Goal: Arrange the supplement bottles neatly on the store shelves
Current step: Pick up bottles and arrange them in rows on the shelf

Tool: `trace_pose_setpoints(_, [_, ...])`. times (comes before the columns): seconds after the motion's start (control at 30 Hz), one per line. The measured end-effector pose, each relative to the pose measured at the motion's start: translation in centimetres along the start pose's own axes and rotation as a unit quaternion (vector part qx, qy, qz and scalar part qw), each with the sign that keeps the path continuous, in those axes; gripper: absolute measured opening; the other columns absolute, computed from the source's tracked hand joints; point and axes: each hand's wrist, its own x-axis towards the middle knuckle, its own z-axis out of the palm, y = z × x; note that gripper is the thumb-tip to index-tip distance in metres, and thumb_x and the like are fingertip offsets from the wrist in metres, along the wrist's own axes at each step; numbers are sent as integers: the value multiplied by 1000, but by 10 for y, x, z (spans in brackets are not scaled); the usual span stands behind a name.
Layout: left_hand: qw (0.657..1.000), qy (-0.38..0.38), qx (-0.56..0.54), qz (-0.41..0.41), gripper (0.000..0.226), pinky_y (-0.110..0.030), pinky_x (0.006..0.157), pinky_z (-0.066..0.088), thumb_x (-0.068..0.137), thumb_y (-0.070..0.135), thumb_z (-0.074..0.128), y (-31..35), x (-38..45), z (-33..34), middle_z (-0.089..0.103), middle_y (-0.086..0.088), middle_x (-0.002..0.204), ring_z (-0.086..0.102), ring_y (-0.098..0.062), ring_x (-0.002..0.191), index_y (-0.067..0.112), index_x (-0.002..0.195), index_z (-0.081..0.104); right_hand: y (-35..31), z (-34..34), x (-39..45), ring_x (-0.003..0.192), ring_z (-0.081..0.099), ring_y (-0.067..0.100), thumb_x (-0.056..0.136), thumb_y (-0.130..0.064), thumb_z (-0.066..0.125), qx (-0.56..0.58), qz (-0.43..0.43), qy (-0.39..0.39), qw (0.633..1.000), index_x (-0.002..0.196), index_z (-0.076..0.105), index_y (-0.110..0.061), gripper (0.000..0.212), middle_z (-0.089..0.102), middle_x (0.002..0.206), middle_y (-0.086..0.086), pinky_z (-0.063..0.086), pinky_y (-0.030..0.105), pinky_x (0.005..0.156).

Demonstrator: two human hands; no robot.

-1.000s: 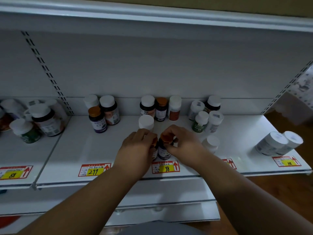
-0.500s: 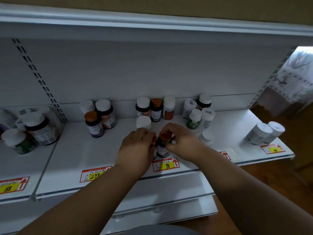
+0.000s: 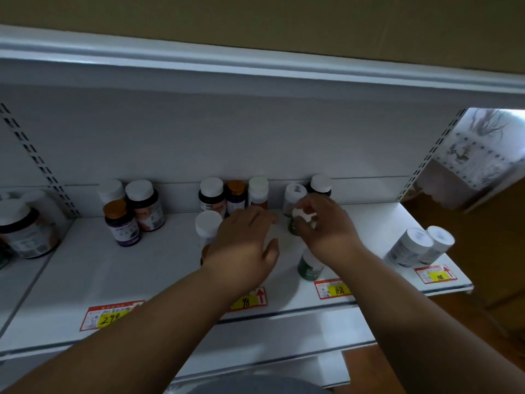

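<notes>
Shifted rightward, right hand (image 3: 326, 223) now pinches white-capped green bottle (image 3: 295, 227).

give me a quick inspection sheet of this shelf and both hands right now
surface: white shelf, yellow price tags along its front edge
job's things: supplement bottles standing in loose groups; green bottle near the front; two white bottles lying tipped at the right end
clutter: nothing seen
hands: left hand open over the shelf, fingers relaxed; right hand pinches the cap of a white-capped bottle
cables: nothing seen
surroundings: shelf above, slotted uprights, wooden floor at the right
</notes>
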Motion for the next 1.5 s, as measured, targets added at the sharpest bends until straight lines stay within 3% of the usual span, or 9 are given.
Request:
trace_pose_setpoints(0.17, [994, -48, -21, -101, 37, -31, 91, 37, 91, 35, 50, 22, 30, 24, 53, 1, 122, 46, -21, 114, 24, 126, 52, 49, -15, 55, 108, 55, 25, 92, -28, 57, -150, -14, -94, 984, 126, 57, -18, 35, 62, 120, 7, 41, 28, 84])
trace_pose_setpoints(0.27, [992, -42, -28, -117, 35, -17, 82, 22, 94, 26, 53, 34, 40, 32, 51, 0, 127, 41, -18, 118, 21, 128, 52, 61, -2, 73, 116, 51, 30, 93, -38, 55, -257, -16, -180, 949, 129, 50, -19, 42, 60, 125, 8, 44, 38, 94])
trace_pose_setpoints(0.4, [990, -27, -33, -131, 31, -17, 83, 25, 93, 19, 53, 44, 43, 40, 54, -4, 124, 43, -18, 116, 16, 124, 56, 67, 10, 79, 115, 52, 31, 89, -43, 60, -300, -50, -176, 936, 130, 46, -15, 51, 59, 123, 9, 44, 39, 93])
trace_pose_setpoints(0.6, [976, 41, -67, -204, 39, -23, 89, 34, 91, 24, 54, 44, 37, 50, 53, 1, 123, 47, -15, 112, 19, 129, 50, 64, -13, 71, 89, 57, 19, 87, -32, 66, 11, -9, -102, 995, 105, 52, -21, 25, 59, 102, 1, 45, 30, 68])
trace_pose_setpoints(0.8, [952, 115, -122, -256, 53, -23, 86, 40, 88, 50, 53, 59, 28, 49, 51, 9, 122, 48, -3, 104, 23, 133, 43, 44, -35, 55, 90, 66, 29, 88, -31, 63, 326, 58, -144, 932, 90, 61, -24, 7, 67, 92, 5, 56, 56, 80])
trace_pose_setpoints(0.9, [950, 96, -162, -249, 63, -26, 85, 44, 84, 64, 37, 59, 19, 51, 51, 10, 121, 49, 0, 100, 25, 134, 43, 36, -41, 45, 80, 65, 21, 90, -22, 62, 396, 85, -121, 906, 86, 62, -17, 6, 66, 82, 3, 56, 46, 77])
trace_pose_setpoints(1.03, [960, 59, -193, -193, 64, -28, 86, 41, 89, 66, 26, 54, 12, 55, 51, 9, 116, 48, 1, 102, 20, 129, 47, 25, -45, 30, 70, 63, 10, 91, -11, 60, 414, 123, -76, 899, 82, 63, -13, 10, 65, 76, -1, 52, 29, 62])
trace_pose_setpoints(1.3, [978, -22, -176, -106, 65, -35, 92, 42, 95, 57, 19, 67, 4, 63, 54, -5, 125, 51, -19, 112, 13, 134, 46, 45, -56, -6, 91, 67, 21, 83, -33, 68, 321, 141, -11, 937, 86, 66, -31, 4, 70, 94, -3, 58, 43, 81])
trace_pose_setpoints(1.5, [992, -72, -49, -86, 63, -32, 101, 34, 91, 57, 28, 76, 15, 75, 49, -6, 136, 42, -21, 125, 17, 137, 45, 76, -67, -14, 89, 63, 8, 85, -31, 69, 202, 131, -20, 970, 93, 61, -35, 12, 66, 98, -10, 55, 25, 70])
